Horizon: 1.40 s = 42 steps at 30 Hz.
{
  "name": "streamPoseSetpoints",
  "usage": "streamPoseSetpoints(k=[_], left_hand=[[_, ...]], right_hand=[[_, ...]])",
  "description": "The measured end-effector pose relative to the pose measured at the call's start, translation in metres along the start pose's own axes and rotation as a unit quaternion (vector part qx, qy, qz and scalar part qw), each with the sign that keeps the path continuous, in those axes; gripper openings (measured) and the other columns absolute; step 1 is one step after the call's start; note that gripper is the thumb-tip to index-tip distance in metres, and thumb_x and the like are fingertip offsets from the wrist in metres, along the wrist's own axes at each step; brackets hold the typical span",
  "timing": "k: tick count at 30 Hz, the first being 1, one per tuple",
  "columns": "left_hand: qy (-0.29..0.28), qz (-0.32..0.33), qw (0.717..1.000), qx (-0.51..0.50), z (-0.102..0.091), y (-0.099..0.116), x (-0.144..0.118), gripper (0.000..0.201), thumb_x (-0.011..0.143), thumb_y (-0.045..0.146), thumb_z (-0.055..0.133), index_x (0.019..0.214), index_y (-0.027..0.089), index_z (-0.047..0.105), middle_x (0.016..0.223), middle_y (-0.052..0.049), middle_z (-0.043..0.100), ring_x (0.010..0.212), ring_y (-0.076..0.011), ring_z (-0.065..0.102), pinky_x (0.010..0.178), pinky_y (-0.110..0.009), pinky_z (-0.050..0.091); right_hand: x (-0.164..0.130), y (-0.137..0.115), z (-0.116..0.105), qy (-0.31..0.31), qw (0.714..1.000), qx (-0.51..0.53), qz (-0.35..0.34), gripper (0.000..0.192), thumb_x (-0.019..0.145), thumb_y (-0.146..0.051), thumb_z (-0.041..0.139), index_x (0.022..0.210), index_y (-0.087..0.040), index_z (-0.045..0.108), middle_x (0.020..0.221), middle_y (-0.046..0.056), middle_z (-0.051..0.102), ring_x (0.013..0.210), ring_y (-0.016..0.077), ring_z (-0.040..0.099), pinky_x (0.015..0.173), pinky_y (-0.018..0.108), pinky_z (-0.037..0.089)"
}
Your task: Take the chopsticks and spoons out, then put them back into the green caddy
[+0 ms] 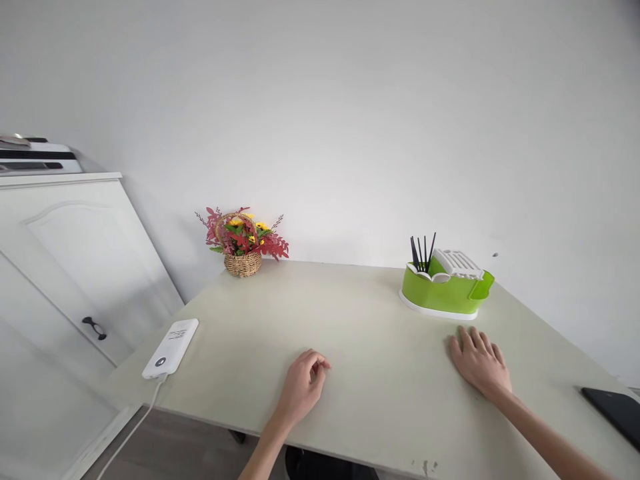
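My left hand (304, 385) rests on its side near the table's front edge, fingers curled in loosely with nothing visible in them. On the right, my right hand (481, 361) lies palm down on the tabletop, fingers stretched forward. Just beyond its fingertips, not touching, stands a green utensil holder (437, 295) with a white base. Several thin black sticks, perhaps chopsticks (425, 255), stand upright in its left section. A white slatted rack (459, 263) covers its right section, and a green flap juts out at that end.
On the pale table (350, 313), a wicker basket (243, 265) of artificial flowers stands at the back left. A white power bank (173, 347) with a cable lies at the left edge, a black phone-like object (614, 412) at the right. A white cabinet (75, 267) flanks the left side.
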State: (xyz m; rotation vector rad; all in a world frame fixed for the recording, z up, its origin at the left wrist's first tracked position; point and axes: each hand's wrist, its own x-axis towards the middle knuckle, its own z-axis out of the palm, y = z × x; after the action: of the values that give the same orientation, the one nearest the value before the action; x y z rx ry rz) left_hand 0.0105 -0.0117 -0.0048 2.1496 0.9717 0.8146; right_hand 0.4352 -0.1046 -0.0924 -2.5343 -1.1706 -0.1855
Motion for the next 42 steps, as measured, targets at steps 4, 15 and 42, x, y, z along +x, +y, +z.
streamPoseSetpoints(k=[4,15,42], left_hand=[[-0.001,0.003,1.000,-0.002,-0.0001,-0.0005,-0.0005,0.021,0.092,0.014,0.046,0.087,0.021,0.066,0.091,-0.004,0.069,0.080,-0.0176,0.062,0.066,-0.026,0.043],[0.004,0.007,1.000,-0.010,0.0007,-0.0032,-0.0006,0.021,0.091,0.014,0.048,0.086,0.021,0.066,0.090,-0.005,0.069,0.079,-0.0177,0.062,0.067,-0.027,0.044],[0.009,0.011,1.000,-0.013,-0.0004,-0.0010,0.0002,0.020,0.090,0.015,0.049,0.085,0.021,0.067,0.089,-0.005,0.070,0.078,-0.0183,0.063,0.064,-0.027,0.044]], right_hand=[[-0.0018,0.0008,0.0024,0.004,1.000,-0.003,-0.003,0.067,0.097,-0.045,0.018,0.148,-0.013,0.049,0.155,0.015,0.047,0.148,0.0287,0.035,0.121,0.048,0.024],[-0.0049,0.0002,0.0036,0.004,1.000,-0.007,-0.004,0.068,0.098,-0.044,0.018,0.148,-0.011,0.049,0.156,0.016,0.047,0.148,0.0296,0.035,0.121,0.048,0.025],[-0.0066,-0.0021,0.0035,0.005,1.000,-0.012,-0.001,0.068,0.097,-0.042,0.017,0.148,-0.010,0.050,0.156,0.015,0.047,0.148,0.0290,0.036,0.121,0.047,0.025]])
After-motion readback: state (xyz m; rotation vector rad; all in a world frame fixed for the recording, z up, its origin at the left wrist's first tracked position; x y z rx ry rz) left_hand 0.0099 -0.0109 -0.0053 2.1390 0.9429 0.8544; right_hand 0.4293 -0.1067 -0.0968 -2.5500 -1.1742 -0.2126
